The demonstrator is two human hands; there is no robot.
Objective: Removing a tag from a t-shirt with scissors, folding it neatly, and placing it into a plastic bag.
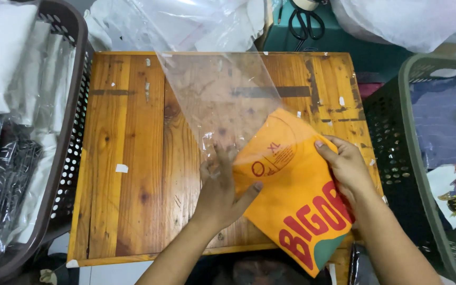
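A folded orange garment [296, 195] with red lettering is held over the lower right part of a wooden table [127, 132], at about 5 o'clock from the table's middle. Its upper end is tucked into the mouth of a clear plastic bag [217, 89], which stretches away toward 11 o'clock and lies partly lifted over the boards.

The left hand [220, 192] is laid flat at the bag's opening, at 9 o'clock from the garment; the fingers are spread and nearly straight, pressed on the plastic, while the thumb is hooked against the garment's left edge. The right hand [347, 166] is closed on the garment's right edge at 3 o'clock, fingers curled over the top of the cloth and the thumb hidden beneath.

Small scraps of white tape [122, 168] are scattered over the table. At 9 o'clock a brown perforated basket [72, 153] is filled with bagged white and dark items. At 3 o'clock a green perforated basket [397, 148] is seen, with a folded blue garment [444, 126] and a printed piece inside. At 12 o'clock, beyond the table's far edge, black scissors [307, 24] are laid on a teal surface, flanked by heaps of loose white plastic [407, 21]. The stretch of table beneath the bag is bare, and the bag's mouth is obstructed only by the left hand.
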